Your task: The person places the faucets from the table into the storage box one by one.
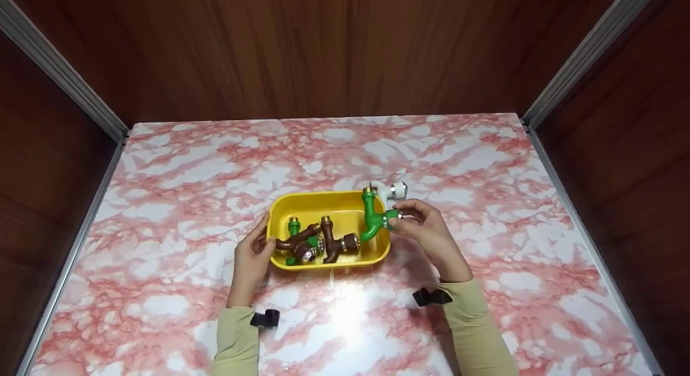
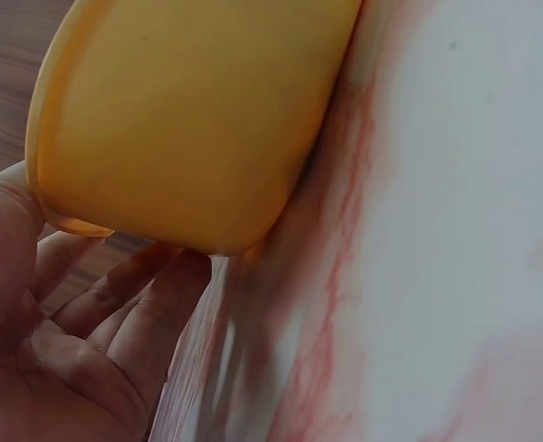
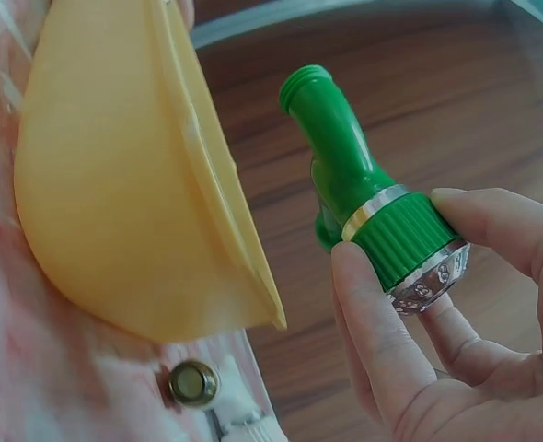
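Observation:
A green tap (image 1: 372,217) with a brass threaded end is pinched by its ribbed knob in my right hand (image 1: 431,233), over the right end of a yellow tub (image 1: 302,199). In the right wrist view thumb and fingers hold that green tap (image 3: 345,147) above the rim. My left hand (image 1: 253,257) grips the tub's left end, thumb at the rim and fingers against the outer wall, as the left wrist view shows on the tub (image 2: 189,120). Inside lie two brown taps (image 1: 332,241) and another green tap (image 1: 294,225), partly covered by a brown one.
A white tap (image 1: 396,190) lies on the table just behind the tub's right end, partly hidden by the green tap in the head view. The pink-and-white marbled table (image 1: 188,203) is bounded by dark wood panels (image 1: 323,58) with metal edging.

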The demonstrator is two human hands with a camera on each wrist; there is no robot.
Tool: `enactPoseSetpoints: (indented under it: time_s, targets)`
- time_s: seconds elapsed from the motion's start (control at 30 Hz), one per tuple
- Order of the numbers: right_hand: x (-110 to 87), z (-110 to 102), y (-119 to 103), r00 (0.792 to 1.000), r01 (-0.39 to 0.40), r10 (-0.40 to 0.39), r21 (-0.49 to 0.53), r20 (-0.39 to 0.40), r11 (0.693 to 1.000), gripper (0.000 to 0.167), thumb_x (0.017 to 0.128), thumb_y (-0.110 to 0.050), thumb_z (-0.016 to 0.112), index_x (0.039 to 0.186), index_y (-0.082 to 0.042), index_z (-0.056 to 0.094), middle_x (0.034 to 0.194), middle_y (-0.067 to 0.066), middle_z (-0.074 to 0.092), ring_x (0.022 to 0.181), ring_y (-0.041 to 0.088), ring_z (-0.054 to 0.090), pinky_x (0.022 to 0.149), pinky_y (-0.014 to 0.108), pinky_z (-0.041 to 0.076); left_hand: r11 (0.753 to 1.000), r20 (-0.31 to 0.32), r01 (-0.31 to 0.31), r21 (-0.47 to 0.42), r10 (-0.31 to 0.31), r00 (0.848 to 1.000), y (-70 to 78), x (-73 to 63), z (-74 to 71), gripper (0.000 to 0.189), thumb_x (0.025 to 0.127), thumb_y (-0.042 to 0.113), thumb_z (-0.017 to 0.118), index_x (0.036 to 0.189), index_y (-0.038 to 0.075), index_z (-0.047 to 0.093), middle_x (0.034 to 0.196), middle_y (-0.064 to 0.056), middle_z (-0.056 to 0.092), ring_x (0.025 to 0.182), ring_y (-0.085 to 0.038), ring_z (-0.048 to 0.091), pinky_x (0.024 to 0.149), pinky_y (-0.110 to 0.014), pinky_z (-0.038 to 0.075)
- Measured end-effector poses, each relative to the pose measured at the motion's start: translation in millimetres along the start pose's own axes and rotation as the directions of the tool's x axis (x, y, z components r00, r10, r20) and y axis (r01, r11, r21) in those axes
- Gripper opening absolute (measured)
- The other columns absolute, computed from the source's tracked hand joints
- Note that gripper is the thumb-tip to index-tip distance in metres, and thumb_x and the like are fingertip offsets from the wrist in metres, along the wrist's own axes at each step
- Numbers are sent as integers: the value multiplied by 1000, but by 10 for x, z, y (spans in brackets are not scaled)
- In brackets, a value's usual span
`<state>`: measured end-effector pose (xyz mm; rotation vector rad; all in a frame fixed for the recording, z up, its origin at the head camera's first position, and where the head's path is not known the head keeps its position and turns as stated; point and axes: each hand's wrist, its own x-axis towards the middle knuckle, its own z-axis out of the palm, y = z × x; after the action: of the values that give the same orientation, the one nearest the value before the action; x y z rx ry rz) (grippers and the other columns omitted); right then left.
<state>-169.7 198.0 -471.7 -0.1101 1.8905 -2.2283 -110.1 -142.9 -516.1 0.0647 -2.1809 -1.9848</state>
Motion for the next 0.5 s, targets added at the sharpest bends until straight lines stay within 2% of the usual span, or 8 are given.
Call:
enactPoseSetpoints:
  time_s: [0.1, 0.23, 0.5]
  targets:
    - [6, 62, 21, 1000, 10, -10, -6, 22, 1000, 36, 81, 6, 70, 113, 13, 54, 101, 21, 60, 84, 25, 64, 80, 43, 56, 1000, 7, 7, 8, -7, 1000, 0, -16, 0, 51, 90, -9, 54, 140, 0, 45, 144, -17, 41, 119, -39, 52, 94, -25, 47]
    - [13, 136, 40, 999, 12, -11, -36, 41, 999, 38, 81, 5, 71, 113, 15, 53, 103, 20, 59, 86, 27, 64, 76, 34, 57, 1000, 10, 3, 5, -3, 1000, -8, -17, -3, 51, 90, -9, 53, 140, 0, 45, 145, -17, 41, 120, -38, 51, 96, -28, 46]
    - [41, 244, 75, 996, 10, -5, -55, 91, 998, 37, 81, 3, 72, 112, 13, 55, 101, 20, 59, 83, 25, 64, 72, 33, 57, 1000, 27, 21, 9, -22, 999, 11, -5, -15, 51, 91, -8, 53, 141, 1, 44, 146, -16, 40, 121, -38, 50, 96, -27, 46]
